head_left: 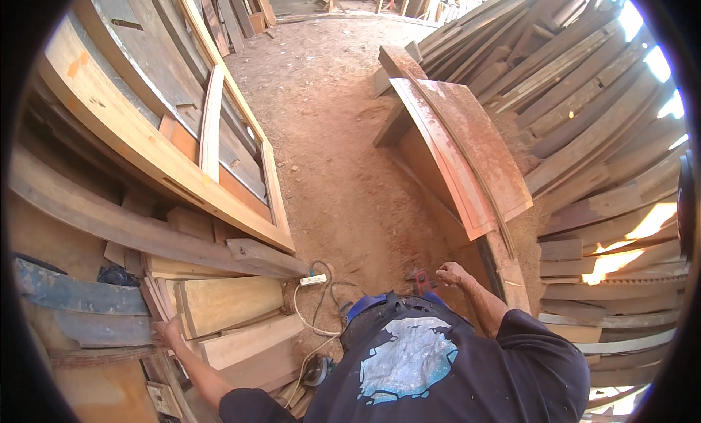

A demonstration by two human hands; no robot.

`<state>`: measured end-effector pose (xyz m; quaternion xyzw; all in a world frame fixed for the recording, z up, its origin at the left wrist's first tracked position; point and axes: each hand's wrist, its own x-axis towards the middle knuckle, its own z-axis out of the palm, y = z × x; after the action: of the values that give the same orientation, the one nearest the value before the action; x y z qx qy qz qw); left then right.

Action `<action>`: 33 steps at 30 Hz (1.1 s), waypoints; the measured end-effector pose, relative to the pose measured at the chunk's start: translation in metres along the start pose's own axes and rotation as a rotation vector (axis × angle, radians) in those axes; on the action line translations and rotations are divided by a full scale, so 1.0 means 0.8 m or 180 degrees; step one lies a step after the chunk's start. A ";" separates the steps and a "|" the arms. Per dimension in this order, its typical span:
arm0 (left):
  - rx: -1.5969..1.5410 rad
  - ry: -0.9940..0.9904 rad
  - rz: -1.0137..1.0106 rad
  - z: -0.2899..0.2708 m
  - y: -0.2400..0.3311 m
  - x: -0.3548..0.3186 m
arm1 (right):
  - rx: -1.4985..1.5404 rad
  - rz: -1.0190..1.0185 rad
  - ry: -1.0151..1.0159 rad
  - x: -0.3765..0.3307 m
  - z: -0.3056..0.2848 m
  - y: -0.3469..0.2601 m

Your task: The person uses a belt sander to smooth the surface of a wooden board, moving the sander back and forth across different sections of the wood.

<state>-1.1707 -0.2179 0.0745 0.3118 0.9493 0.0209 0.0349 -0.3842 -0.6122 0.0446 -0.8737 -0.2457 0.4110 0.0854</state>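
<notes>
My left hand (169, 334) reaches out to the left and rests on the edge of some narrow brown boards, its fingers fairly straight. Beside it lies a stack of pale timber pieces (230, 306). On my other side, my right hand (454, 275) is held in front of me with the fingers curled closed. Whether anything is inside them is hidden. Close by on the ground is a red tool-like object (422, 281), too small to tell its kind. A white power strip (313, 280) with a pale cord lies between the timber and me.
A pale wooden frame (212, 131) leans over dark boards at the left. To the right stands a low wooden bench or box (467, 145) topped with a dusty reddish sheet. Stacked planks (584, 153) line the right side. Brown dirt floor (328, 145) runs ahead between them.
</notes>
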 end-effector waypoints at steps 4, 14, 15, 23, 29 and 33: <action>-0.0376 -0.0024 -0.0050 -0.009 -0.011 -0.063 | -0.0013 -0.0119 -0.0213 0.001 0.005 0.017; -0.5816 -0.3711 0.0041 0.043 0.038 -0.420 | -0.0140 -0.0478 -0.0608 0.014 0.022 0.058; -0.5875 -0.3878 -0.0073 0.057 0.056 -0.452 | 0.0078 -0.0370 -0.0614 0.011 0.022 0.051; -0.5802 -0.5921 0.0538 0.029 0.175 -0.721 | 0.1087 -0.0722 -0.0415 0.040 -0.016 0.225; -0.5532 -0.6778 0.0875 0.048 0.201 -0.818 | 0.0894 -0.0098 -0.0113 0.000 -0.027 0.393; -0.5350 -0.7166 0.0412 0.054 0.205 -0.881 | 0.1177 0.0305 0.0027 -0.018 -0.038 0.467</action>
<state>-0.5045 -0.5032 0.0793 0.0901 0.1014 0.3185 0.9382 -0.2349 -0.9413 -0.0572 -0.8556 -0.1238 0.4491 0.2258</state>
